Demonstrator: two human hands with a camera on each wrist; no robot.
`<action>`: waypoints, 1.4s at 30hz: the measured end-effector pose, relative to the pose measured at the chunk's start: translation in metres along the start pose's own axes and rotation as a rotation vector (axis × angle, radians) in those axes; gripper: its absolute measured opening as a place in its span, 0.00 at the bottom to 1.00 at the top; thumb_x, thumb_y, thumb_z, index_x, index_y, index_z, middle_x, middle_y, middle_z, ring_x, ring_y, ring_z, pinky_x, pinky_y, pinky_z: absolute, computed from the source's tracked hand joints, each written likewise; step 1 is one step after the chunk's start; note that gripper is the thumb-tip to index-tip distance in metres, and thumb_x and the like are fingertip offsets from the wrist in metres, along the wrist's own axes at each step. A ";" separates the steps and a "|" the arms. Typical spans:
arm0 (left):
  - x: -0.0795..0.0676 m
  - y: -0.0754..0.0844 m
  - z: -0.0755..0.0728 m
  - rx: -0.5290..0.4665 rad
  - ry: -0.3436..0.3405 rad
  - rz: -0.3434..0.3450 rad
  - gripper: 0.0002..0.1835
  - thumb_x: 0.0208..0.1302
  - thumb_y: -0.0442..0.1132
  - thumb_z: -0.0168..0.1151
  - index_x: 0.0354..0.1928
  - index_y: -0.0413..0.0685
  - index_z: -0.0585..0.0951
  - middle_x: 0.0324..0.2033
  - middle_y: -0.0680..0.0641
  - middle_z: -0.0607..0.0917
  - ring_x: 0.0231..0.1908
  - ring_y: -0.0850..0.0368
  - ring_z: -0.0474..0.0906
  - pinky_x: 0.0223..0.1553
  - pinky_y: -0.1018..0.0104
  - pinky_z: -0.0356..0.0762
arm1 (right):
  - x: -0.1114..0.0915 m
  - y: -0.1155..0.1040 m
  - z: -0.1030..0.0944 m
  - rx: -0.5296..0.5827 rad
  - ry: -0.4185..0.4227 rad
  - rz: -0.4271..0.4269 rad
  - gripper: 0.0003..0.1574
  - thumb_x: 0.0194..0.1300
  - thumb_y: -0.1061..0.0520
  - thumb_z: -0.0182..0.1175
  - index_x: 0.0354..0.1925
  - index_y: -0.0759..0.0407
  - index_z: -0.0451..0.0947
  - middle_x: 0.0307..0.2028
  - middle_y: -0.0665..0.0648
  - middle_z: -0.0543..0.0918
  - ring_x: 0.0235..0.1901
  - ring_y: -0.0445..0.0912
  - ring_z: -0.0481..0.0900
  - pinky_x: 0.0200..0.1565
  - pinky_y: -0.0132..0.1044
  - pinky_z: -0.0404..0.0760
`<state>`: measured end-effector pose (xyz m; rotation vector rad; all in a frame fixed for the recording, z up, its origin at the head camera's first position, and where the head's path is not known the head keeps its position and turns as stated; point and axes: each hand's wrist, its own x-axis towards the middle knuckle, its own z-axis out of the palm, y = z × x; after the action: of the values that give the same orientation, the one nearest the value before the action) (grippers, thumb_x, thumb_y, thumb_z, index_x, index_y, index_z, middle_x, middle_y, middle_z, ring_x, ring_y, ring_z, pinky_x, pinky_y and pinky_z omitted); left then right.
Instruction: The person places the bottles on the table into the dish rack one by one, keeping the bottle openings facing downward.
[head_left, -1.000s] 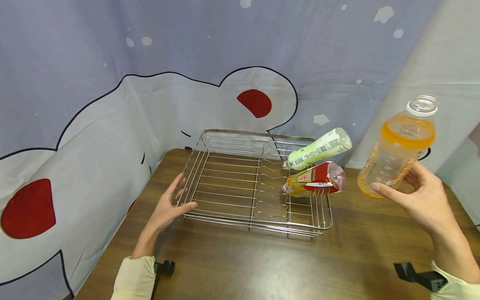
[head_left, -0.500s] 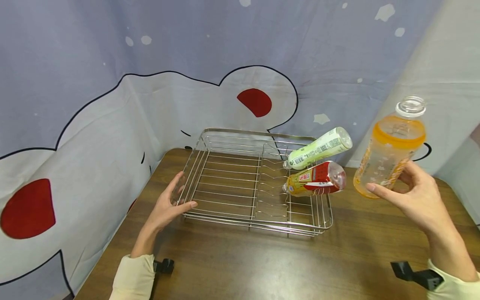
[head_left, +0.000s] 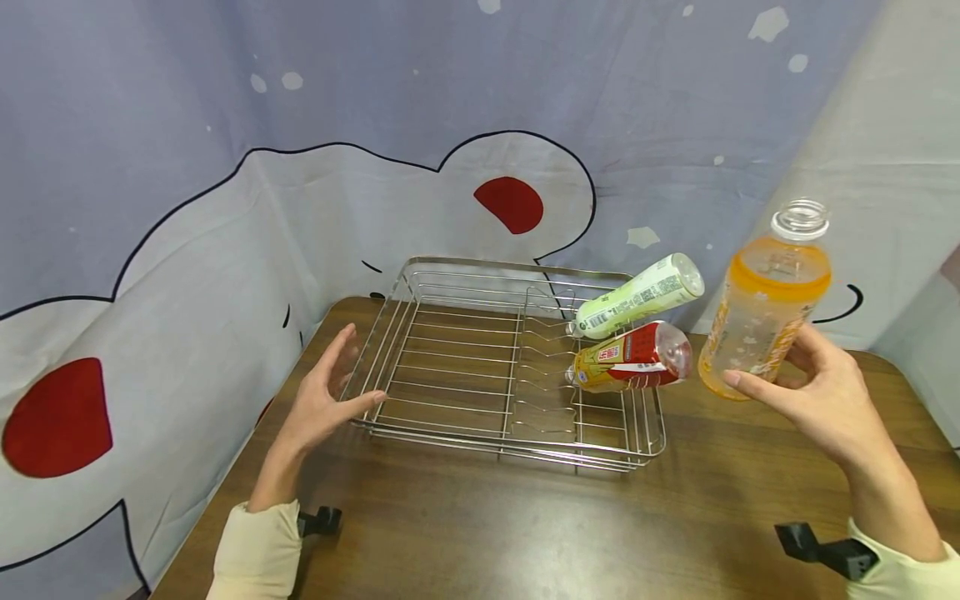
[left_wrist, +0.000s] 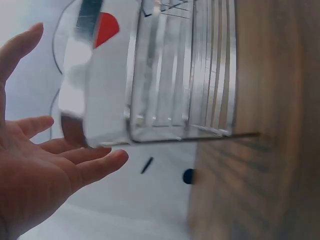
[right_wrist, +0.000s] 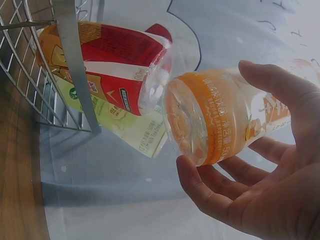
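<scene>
My right hand [head_left: 821, 404] holds a clear plastic bottle [head_left: 761, 333] with orange bands, raised to the right of a metal wire dish rack [head_left: 487, 264]. The bottle is uncapped, its mouth up, tilted a little. In the right wrist view, thumb and fingers wrap its orange-printed label [right_wrist: 225, 120]. My left hand [head_left: 311, 408] is spread at the rack's left front corner, thumb and fingers apart. Its fingers [left_wrist: 100, 167] lie close by the rack's rim in the left wrist view. A green-labelled bottle [head_left: 637, 298] and a red-and-yellow bottle [head_left: 633, 360] lean neck-down in the rack's right part.
The rack stands on a brown wooden table [head_left: 480, 517]. A patterned curtain [head_left: 360, 83] hangs close behind and along the left side. The two leaning bottles' bases stick out over the rack's right side.
My right hand has moved left with the orange-banded bottle, bringing it nearer the rack. My left hand has drawn slightly left, away from the rack's corner. The two leaning bottles have not moved.
</scene>
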<state>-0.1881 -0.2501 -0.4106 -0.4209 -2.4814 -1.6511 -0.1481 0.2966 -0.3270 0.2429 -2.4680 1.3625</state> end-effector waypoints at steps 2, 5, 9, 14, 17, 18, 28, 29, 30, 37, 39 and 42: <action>0.002 0.005 0.000 0.006 0.009 0.027 0.54 0.55 0.31 0.74 0.78 0.56 0.52 0.74 0.42 0.58 0.70 0.38 0.57 0.66 0.38 0.58 | 0.000 -0.001 0.000 0.001 0.000 -0.004 0.44 0.52 0.70 0.73 0.65 0.49 0.71 0.49 0.37 0.78 0.47 0.28 0.76 0.40 0.20 0.78; 0.005 0.012 0.002 0.021 0.017 0.053 0.54 0.54 0.32 0.74 0.78 0.58 0.53 0.74 0.44 0.58 0.71 0.39 0.56 0.66 0.39 0.58 | 0.000 -0.001 0.001 -0.001 -0.002 -0.012 0.44 0.52 0.70 0.73 0.65 0.50 0.72 0.49 0.37 0.78 0.47 0.29 0.76 0.39 0.20 0.79; 0.010 0.020 0.006 0.065 0.034 0.080 0.54 0.53 0.34 0.76 0.78 0.60 0.54 0.74 0.46 0.59 0.72 0.43 0.55 0.67 0.39 0.57 | -0.001 -0.001 0.001 -0.005 -0.010 -0.018 0.43 0.53 0.70 0.73 0.65 0.50 0.72 0.49 0.37 0.78 0.48 0.29 0.76 0.39 0.21 0.79; 0.014 0.028 0.011 0.059 0.047 0.113 0.54 0.52 0.33 0.76 0.77 0.59 0.56 0.74 0.46 0.60 0.72 0.46 0.55 0.67 0.40 0.56 | -0.001 -0.001 0.002 -0.007 -0.011 -0.017 0.42 0.53 0.69 0.73 0.64 0.50 0.72 0.49 0.36 0.78 0.48 0.29 0.76 0.40 0.21 0.79; 0.017 0.031 0.014 0.048 0.049 0.135 0.54 0.51 0.32 0.76 0.77 0.56 0.56 0.73 0.45 0.61 0.72 0.43 0.56 0.66 0.38 0.58 | -0.001 -0.001 0.002 -0.004 -0.012 -0.020 0.42 0.53 0.69 0.73 0.64 0.51 0.72 0.48 0.36 0.78 0.48 0.29 0.76 0.40 0.21 0.79; 0.017 0.032 0.015 0.046 0.047 0.141 0.54 0.51 0.32 0.76 0.77 0.55 0.57 0.73 0.45 0.61 0.71 0.43 0.56 0.66 0.38 0.58 | -0.001 -0.001 0.002 -0.003 -0.014 -0.021 0.42 0.52 0.70 0.73 0.64 0.51 0.72 0.48 0.37 0.78 0.48 0.29 0.76 0.40 0.21 0.79; 0.030 0.040 0.039 -0.049 -0.029 0.185 0.54 0.51 0.28 0.76 0.77 0.50 0.56 0.75 0.48 0.57 0.73 0.49 0.54 0.66 0.41 0.60 | 0.000 -0.001 0.002 -0.004 -0.024 -0.012 0.43 0.53 0.69 0.73 0.65 0.50 0.72 0.49 0.37 0.78 0.48 0.29 0.76 0.40 0.21 0.79; 0.031 0.041 0.042 -0.059 -0.041 0.187 0.54 0.51 0.28 0.75 0.77 0.49 0.55 0.75 0.48 0.57 0.73 0.49 0.54 0.66 0.41 0.59 | 0.000 -0.001 0.002 -0.003 -0.025 -0.011 0.43 0.53 0.69 0.73 0.65 0.50 0.72 0.49 0.37 0.78 0.48 0.29 0.76 0.40 0.21 0.79; 0.033 0.043 0.045 -0.071 -0.056 0.190 0.54 0.51 0.28 0.75 0.78 0.49 0.55 0.75 0.48 0.56 0.73 0.49 0.53 0.67 0.41 0.59 | 0.000 -0.001 0.003 -0.002 -0.025 -0.012 0.43 0.53 0.69 0.73 0.65 0.50 0.71 0.49 0.37 0.78 0.48 0.29 0.76 0.40 0.21 0.79; 0.040 0.052 0.059 -0.025 -0.093 0.221 0.55 0.51 0.33 0.77 0.78 0.51 0.55 0.74 0.48 0.59 0.71 0.49 0.58 0.66 0.47 0.64 | 0.001 -0.001 0.003 -0.006 -0.026 -0.024 0.44 0.52 0.69 0.73 0.65 0.52 0.71 0.49 0.37 0.78 0.48 0.29 0.76 0.40 0.21 0.79; 0.041 0.053 0.062 -0.017 -0.100 0.233 0.54 0.50 0.34 0.77 0.78 0.50 0.55 0.74 0.47 0.60 0.71 0.48 0.59 0.65 0.45 0.64 | 0.001 -0.001 0.004 -0.011 -0.027 -0.023 0.43 0.52 0.69 0.73 0.65 0.52 0.71 0.49 0.37 0.78 0.48 0.29 0.76 0.40 0.21 0.79; 0.043 0.055 0.066 -0.005 -0.109 0.240 0.54 0.50 0.35 0.77 0.77 0.50 0.56 0.74 0.47 0.60 0.71 0.48 0.59 0.65 0.45 0.64 | 0.002 -0.001 0.004 -0.027 -0.027 -0.016 0.43 0.53 0.67 0.74 0.65 0.52 0.71 0.49 0.36 0.77 0.48 0.28 0.75 0.39 0.20 0.79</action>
<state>-0.2098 -0.1625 -0.3772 -0.7959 -2.3875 -1.5780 -0.1498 0.2926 -0.3272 0.2758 -2.5000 1.3268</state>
